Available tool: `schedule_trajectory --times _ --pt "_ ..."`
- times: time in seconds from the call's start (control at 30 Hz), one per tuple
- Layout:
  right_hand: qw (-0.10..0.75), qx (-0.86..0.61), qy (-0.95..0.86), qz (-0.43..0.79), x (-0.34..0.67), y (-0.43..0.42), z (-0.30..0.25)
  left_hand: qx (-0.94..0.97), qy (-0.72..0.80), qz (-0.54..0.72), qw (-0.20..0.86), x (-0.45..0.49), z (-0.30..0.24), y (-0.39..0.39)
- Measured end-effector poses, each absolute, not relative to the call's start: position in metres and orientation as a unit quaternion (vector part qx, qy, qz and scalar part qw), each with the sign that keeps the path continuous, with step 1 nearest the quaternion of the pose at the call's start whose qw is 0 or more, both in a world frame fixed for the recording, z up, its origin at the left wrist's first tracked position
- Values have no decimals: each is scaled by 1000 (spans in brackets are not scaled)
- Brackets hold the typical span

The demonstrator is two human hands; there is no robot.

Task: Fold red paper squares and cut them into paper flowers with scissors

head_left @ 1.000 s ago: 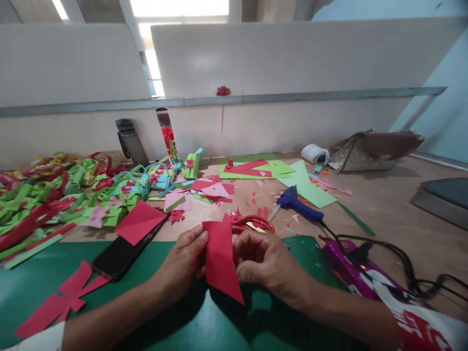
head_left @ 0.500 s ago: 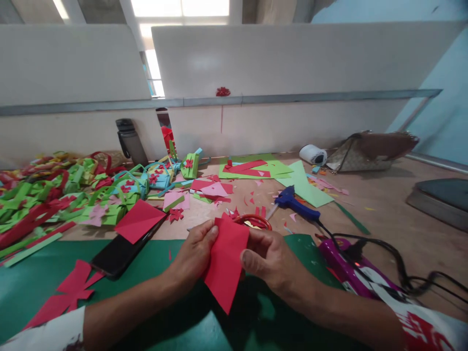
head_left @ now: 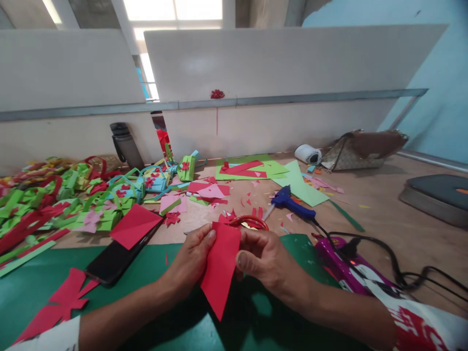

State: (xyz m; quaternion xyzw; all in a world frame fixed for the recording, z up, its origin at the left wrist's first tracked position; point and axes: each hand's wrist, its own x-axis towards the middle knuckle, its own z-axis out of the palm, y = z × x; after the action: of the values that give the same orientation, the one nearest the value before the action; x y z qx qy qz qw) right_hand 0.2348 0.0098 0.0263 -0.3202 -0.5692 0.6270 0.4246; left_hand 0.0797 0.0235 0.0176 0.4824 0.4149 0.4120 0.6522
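Observation:
A sheet of red paper (head_left: pixel 220 268) hangs between my hands above a green mat (head_left: pixel 153 326), one corner pointing down. My left hand (head_left: pixel 192 261) pinches its upper left edge, thumb in front. At the right edge, my right hand (head_left: pixel 266 261) has its thumb at the border and its fingers partly hidden behind the sheet. Just beyond the paper lie scissors with red handles (head_left: pixel 254 220), mostly covered by red scraps and my hands. To the left, another red paper piece (head_left: pixel 135 225) rests on a black phone (head_left: pixel 117 261). A cut red paper shape (head_left: pixel 66 302) lies near my left forearm.
A blue glue gun (head_left: pixel 294 204) and a purple power strip (head_left: pixel 347 265) with black cables are at right. Small green paper baskets (head_left: pixel 98 209) crowd the left. Behind stand a grey bottle (head_left: pixel 126 146), green sheets (head_left: pixel 300 183) and a handbag (head_left: pixel 365 150).
The red sheet looks slightly narrower and more turned, with its lower corner a little lower. Both hands keep their places on it. The whole view has shifted slightly.

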Motion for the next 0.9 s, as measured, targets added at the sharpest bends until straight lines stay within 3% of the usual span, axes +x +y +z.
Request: schedule_trajectory --times 0.57,0.7,0.9 --pt "454 -346 -558 602 236 8 25 483 400 402 667 79 13 24" --pt "510 -358 -571 534 239 6 27 456 394 403 689 78 11 25" --pt "498 -377 -677 390 242 1 26 409 406 376 725 77 7 23"
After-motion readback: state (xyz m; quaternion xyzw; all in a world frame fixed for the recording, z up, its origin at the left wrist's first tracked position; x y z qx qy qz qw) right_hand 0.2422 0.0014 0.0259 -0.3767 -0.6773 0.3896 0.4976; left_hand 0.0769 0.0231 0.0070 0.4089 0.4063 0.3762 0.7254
